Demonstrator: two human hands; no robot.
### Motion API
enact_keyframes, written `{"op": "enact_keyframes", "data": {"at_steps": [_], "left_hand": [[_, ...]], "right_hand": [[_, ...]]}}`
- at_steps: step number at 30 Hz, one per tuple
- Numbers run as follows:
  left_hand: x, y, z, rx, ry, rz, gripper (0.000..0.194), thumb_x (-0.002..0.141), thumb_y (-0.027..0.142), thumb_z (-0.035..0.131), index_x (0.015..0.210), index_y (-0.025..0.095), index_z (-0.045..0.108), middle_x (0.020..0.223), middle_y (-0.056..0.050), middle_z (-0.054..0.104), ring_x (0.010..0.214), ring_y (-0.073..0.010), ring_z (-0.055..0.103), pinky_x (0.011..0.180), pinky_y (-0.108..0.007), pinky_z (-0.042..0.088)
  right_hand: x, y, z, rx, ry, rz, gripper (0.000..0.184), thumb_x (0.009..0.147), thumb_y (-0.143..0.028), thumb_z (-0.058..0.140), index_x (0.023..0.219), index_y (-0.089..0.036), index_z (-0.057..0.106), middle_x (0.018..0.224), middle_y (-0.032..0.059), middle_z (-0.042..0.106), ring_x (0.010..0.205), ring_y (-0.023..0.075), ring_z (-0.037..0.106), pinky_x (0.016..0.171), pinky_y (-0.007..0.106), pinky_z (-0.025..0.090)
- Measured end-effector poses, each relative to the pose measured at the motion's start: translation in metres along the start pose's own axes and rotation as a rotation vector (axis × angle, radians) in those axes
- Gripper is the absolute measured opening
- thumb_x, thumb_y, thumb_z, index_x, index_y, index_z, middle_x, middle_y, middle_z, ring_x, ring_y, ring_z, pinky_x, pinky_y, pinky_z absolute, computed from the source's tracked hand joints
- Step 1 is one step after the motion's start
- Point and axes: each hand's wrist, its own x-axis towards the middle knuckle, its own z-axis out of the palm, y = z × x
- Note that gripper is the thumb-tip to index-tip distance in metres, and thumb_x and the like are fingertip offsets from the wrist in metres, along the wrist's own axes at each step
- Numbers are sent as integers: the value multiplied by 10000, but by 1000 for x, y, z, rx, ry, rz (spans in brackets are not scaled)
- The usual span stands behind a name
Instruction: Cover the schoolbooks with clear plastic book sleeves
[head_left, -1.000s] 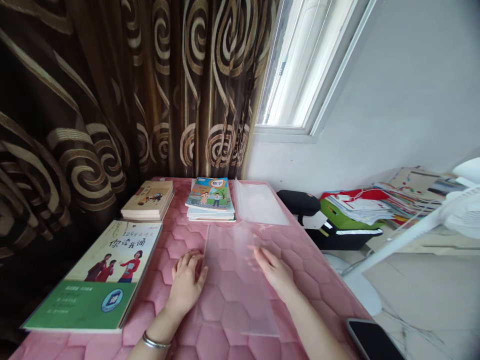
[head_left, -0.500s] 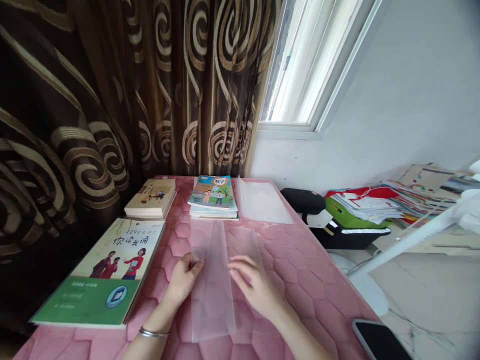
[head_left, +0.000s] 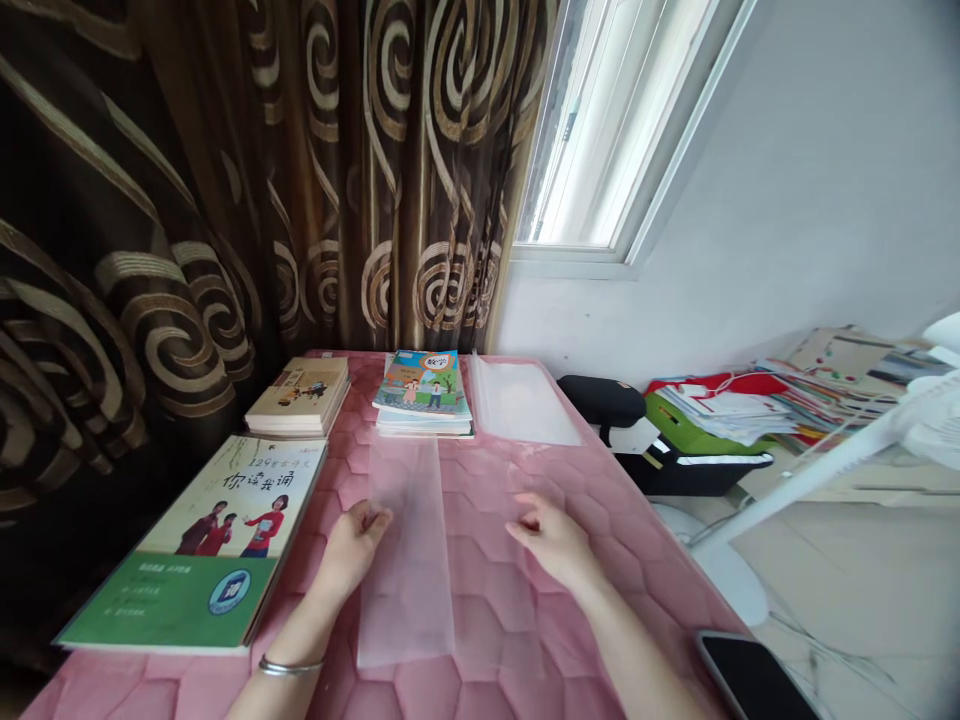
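A clear plastic book cover (head_left: 409,560) lies spread over the pink quilted tabletop in front of me. My left hand (head_left: 354,545) pinches its left edge between thumb and fingers, and a silver bangle circles that wrist. At the cover's right side, my right hand (head_left: 553,538) has thumb and fingertips closed on the edge. The left part of the cover looks cloudier, as if doubled, while its right part is almost invisible against the pink. Left of my left hand rests a large green and cream book (head_left: 202,545) on top of others.
Behind the cover stand a stack of textbooks (head_left: 424,390) and a pile of clear covers (head_left: 525,400). Small beige books (head_left: 296,392) sit at the back left. A phone (head_left: 754,675) lies near the right edge, with a white lamp or fan stand (head_left: 795,495) beyond.
My right hand has moved right, drawing the cover's right side outward so it spreads wider. My left hand has shifted slightly left, still pinching the left edge.
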Motion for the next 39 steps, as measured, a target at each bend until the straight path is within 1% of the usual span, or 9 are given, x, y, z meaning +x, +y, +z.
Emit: {"op": "enact_keyframes", "data": {"at_steps": [4, 8, 12, 21, 27, 31, 35, 37, 39], "left_hand": [[2, -1, -25, 342, 46, -88, 261, 851, 369, 449, 658, 203, 508, 608, -24, 622, 602, -181, 602, 571, -261, 378], [4, -3, -36, 698, 123, -127, 156, 880, 271, 488, 935, 151, 572, 834, -120, 712, 799, -240, 682, 642, -276, 414], [2, -8, -32, 827, 129, -90, 244, 900, 220, 484, 1117, 114, 519, 904, -136, 716, 837, -236, 699, 651, -268, 436], [-3, -10, -27, 930, 101, -66, 343, 897, 236, 503, 1190, 59, 472, 875, -143, 699, 829, -247, 698, 662, -286, 468], [-11, -2, -26, 1095, 125, -38, 365, 896, 255, 493, 1200, 56, 520, 992, -185, 659, 903, -278, 662, 714, -325, 498], [-17, -1, -18, 1153, 213, 44, 397, 897, 191, 413, 1250, 71, 552, 1255, -232, 569, 1101, -324, 579, 795, -383, 521], [-15, -10, -6, 1107, 104, 181, 522, 889, 76, 278, 1341, 169, 520, 1467, -122, 439, 1342, -277, 405, 1039, -483, 406], [-13, -15, -2, 1077, 40, 230, 524, 903, 101, 266, 1368, 183, 493, 1487, -94, 405, 1369, -257, 375, 1108, -521, 313], [-11, -20, 0, 1040, 29, 249, 502, 917, 153, 278, 1374, 175, 485, 1483, -101, 400, 1351, -254, 405, 1121, -520, 297]], "right_hand": [[8, 26, -44, 31, 64, 75, 267, 738, -296, 597, 974, -201, 676, 754, 11, 725, 678, 183, 672, 620, 266, 489], [10, 40, -65, -81, 5, 154, 143, 720, -266, 592, 774, -202, 708, 679, 20, 723, 651, 194, 670, 629, 276, 486], [13, 49, -59, -72, -21, 126, 159, 735, -264, 558, 781, -201, 696, 677, 22, 723, 672, 205, 678, 634, 287, 489], [16, 54, -56, -237, 50, 115, 102, 757, -215, 571, 835, -207, 638, 901, 54, 736, 878, 208, 688, 752, 280, 495], [11, 42, -57, -365, 56, 112, 339, 788, -206, 555, 1123, -198, 606, 983, 69, 727, 907, 230, 681, 783, 309, 485], [11, 38, -55, -442, 36, 119, 511, 806, -204, 521, 1315, -170, 515, 1034, 93, 706, 958, 247, 666, 823, 332, 483], [12, 38, -48, -578, 85, -101, 591, 772, -118, 467, 1355, -198, 509, 1324, 107, 561, 1216, 251, 525, 1015, 361, 393], [12, 40, -42, -621, 35, -196, 555, 823, -149, 422, 1363, -241, 508, 1460, 69, 437, 1319, 257, 419, 1078, 407, 331], [11, 43, -37, -642, -54, -201, 500, 909, -266, 360, 1397, -307, 457, 1531, 16, 333, 1373, 280, 339, 1095, 491, 295]]}}
